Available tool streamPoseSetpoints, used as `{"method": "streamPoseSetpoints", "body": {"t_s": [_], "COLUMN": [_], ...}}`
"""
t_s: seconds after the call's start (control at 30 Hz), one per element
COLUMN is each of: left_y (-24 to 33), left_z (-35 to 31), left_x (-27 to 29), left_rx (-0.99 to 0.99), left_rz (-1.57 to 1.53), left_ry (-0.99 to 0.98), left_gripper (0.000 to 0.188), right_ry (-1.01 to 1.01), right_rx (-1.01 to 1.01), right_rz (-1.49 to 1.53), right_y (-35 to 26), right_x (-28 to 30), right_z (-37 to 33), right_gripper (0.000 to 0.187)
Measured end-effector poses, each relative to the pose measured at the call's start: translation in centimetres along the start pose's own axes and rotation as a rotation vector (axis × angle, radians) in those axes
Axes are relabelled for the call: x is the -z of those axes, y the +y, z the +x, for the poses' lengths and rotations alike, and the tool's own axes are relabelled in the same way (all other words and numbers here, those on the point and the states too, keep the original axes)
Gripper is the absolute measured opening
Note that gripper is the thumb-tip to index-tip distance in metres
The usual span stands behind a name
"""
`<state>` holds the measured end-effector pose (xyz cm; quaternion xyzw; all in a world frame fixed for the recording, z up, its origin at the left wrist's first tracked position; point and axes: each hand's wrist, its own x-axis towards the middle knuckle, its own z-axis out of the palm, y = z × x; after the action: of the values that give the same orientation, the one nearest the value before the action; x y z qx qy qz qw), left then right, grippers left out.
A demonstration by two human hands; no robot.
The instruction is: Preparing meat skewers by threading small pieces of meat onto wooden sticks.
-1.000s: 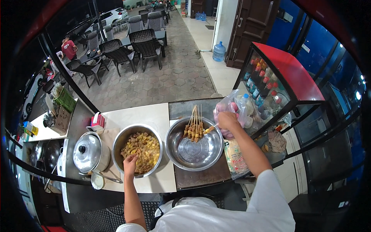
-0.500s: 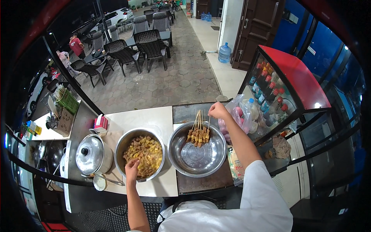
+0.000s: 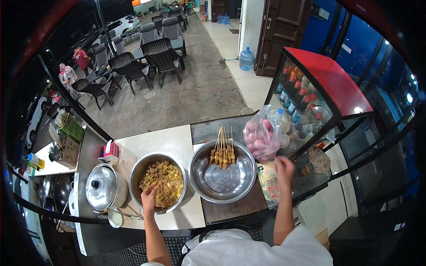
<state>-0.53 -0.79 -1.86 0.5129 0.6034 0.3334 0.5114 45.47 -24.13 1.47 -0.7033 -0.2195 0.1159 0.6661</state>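
Note:
My left hand (image 3: 149,196) is over the near left edge of a metal bowl (image 3: 185,191) of cut meat pieces (image 3: 165,179) in yellow marinade. Its fingers are pinched together; what they hold, if anything, is too small to make out. To the right, a wide metal basin (image 3: 222,194) has several meat skewers (image 3: 222,156) lying side by side against its far wall, sticks pointing away from me. My right hand (image 3: 284,169), smeared by motion, is beside a plastic packet of bamboo skewers (image 3: 268,185) right of the basin; its fingers cannot be read clearly.
A lidded pot (image 3: 105,188) stands at left, with a small white cup (image 3: 116,219) before it and a red tissue pack (image 3: 109,151) behind. Beyond the packet sit a bag of pink round items (image 3: 262,135) and a bottle display case (image 3: 326,82). Chairs (image 3: 160,60) and people stand farther off.
My right hand has left the skewers' stick ends and come back toward me, to the skewer packet. My left hand stays over the meat bowl. The view has shifted slightly.

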Motion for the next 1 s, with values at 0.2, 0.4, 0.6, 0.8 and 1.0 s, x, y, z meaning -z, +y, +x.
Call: {"method": "streamPoseSetpoints", "body": {"t_s": [0.2, 0.4, 0.6, 0.8, 1.0], "left_y": [-3.6, -1.1, -1.3, -1.3, 0.0], "left_z": [2.2, 0.9, -0.1, -2.0, -3.3], "left_x": [0.1, -1.0, -0.9, -0.3, -0.6], "left_rx": [-0.105, -0.063, -0.115, -0.171, -0.185], "left_rz": [0.091, 0.144, 0.075, 0.069, 0.095], "left_ry": [-0.053, -0.068, -0.04, -0.006, 0.013], "left_gripper": [0.023, 0.025, 0.024, 0.024, 0.03], "right_ry": [0.501, 0.31, 0.277, 0.059, 0.039], "right_rx": [-0.504, -0.381, -0.324, -0.194, -0.234], "right_rz": [-0.72, -0.281, -0.158, -1.052, -1.093], "right_y": [8.9, 14.4, 13.9, 9.5, 8.7], "right_x": [10.3, 10.1, 11.6, 8.7, 8.0], "right_z": [-12.8, -13.1, -12.9, -11.9, -12.0], "right_gripper": [0.033, 0.019, 0.022, 0.024, 0.019]}}
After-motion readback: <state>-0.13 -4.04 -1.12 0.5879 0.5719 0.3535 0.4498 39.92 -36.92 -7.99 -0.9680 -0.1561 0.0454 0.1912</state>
